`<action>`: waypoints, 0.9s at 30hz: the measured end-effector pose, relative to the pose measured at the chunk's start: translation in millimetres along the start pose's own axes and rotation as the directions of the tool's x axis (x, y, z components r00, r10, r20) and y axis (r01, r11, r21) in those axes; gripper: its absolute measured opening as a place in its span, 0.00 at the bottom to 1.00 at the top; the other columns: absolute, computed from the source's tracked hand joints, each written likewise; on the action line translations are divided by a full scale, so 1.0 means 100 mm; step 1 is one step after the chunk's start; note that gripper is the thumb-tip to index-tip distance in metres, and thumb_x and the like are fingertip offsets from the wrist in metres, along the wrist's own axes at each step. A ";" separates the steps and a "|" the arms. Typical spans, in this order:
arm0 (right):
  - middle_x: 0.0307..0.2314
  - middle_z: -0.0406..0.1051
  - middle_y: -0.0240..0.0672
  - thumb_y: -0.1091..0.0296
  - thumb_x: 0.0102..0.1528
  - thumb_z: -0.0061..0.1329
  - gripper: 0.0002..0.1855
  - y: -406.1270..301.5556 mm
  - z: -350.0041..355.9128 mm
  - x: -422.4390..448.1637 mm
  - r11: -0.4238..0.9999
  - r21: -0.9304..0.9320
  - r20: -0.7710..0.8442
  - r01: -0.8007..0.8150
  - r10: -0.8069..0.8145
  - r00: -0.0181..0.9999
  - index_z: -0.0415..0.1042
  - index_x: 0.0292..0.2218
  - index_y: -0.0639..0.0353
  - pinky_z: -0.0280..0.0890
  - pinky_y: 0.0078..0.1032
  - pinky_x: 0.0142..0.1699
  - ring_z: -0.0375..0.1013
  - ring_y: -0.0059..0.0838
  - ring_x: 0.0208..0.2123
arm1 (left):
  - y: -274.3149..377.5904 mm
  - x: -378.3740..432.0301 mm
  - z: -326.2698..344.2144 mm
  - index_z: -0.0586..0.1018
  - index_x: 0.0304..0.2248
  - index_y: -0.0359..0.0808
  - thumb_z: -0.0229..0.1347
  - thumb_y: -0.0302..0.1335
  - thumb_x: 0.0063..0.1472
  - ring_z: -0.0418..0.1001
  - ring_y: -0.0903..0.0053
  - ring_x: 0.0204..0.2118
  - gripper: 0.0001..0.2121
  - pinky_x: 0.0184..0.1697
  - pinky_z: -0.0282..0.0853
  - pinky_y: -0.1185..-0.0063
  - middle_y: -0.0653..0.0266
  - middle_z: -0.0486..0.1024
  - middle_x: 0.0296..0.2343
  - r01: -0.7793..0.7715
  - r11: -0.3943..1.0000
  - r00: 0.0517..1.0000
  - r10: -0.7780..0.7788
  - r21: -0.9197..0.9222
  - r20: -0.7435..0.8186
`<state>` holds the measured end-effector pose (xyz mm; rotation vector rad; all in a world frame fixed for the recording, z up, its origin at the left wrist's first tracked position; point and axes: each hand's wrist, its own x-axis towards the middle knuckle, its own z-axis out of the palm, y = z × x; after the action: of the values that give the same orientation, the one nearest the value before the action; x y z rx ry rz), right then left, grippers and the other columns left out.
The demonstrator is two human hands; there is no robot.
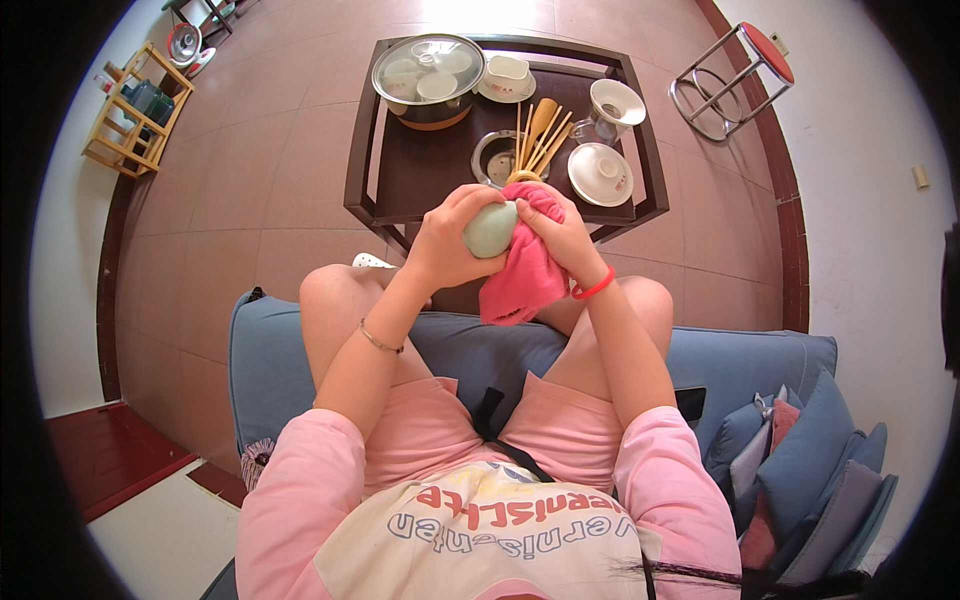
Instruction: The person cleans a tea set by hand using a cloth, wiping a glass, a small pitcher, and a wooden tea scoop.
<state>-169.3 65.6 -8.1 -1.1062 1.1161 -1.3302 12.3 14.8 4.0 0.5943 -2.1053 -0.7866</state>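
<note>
My left hand (444, 238) holds a small pale green rounded cup or bowl (491, 229), tilted on its side, above the near edge of a dark table. Bunched in my right hand (559, 232) is a pink cloth (525, 274), pressed against the green piece; its lower end hangs over my lap. Just beyond my hands, a holder (523, 177) with wooden tea tools (541, 131) stands beside a round metal-rimmed bowl (484, 159). The cloth hides part of the green piece.
The dark table (365, 172) bears a glass-lidded pot (429, 75), a white cup on a saucer (507, 79), a glass pitcher with a white strainer (616, 103) and a lidded white bowl (600, 174). A red stool (766, 52) stands right; cushions (806, 450) lie on the blue sofa (735, 352).
</note>
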 end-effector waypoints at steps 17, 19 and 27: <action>0.35 0.70 0.40 0.70 0.52 0.52 0.16 -0.03 0.16 -0.05 0.835 -0.382 0.025 0.396 -0.419 0.907 0.68 0.42 0.66 0.64 0.22 0.44 0.70 0.29 0.38 | -0.22 -0.04 -0.04 0.71 0.42 0.34 0.53 0.39 0.54 0.76 0.73 0.29 0.20 0.23 0.75 0.78 0.60 0.74 0.32 0.709 -0.161 0.482 -0.601 -0.687 0.638; 0.34 0.69 0.40 0.70 0.51 0.52 0.16 -0.07 0.15 -0.04 0.789 -0.433 0.046 0.435 -0.462 0.886 0.68 0.42 0.66 0.64 0.23 0.44 0.70 0.30 0.37 | -0.24 -0.07 -0.02 0.70 0.42 0.35 0.52 0.40 0.54 0.76 0.73 0.29 0.20 0.23 0.75 0.78 0.59 0.74 0.31 0.685 -0.176 0.501 -0.591 -0.707 0.632; 0.34 0.69 0.39 0.72 0.52 0.52 0.16 -0.10 0.13 -0.05 0.848 -0.348 0.029 0.399 -0.416 0.909 0.68 0.42 0.67 0.63 0.21 0.44 0.69 0.28 0.37 | -0.10 -0.04 0.02 0.71 0.42 0.35 0.58 0.36 0.51 0.74 0.77 0.31 0.21 0.30 0.73 0.78 0.63 0.74 0.31 0.613 0.183 0.680 -0.617 -0.768 0.396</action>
<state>-157.6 70.6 3.6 -1.6532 1.2260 -1.5256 14.0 11.5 -6.0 0.8378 -1.0353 -2.1541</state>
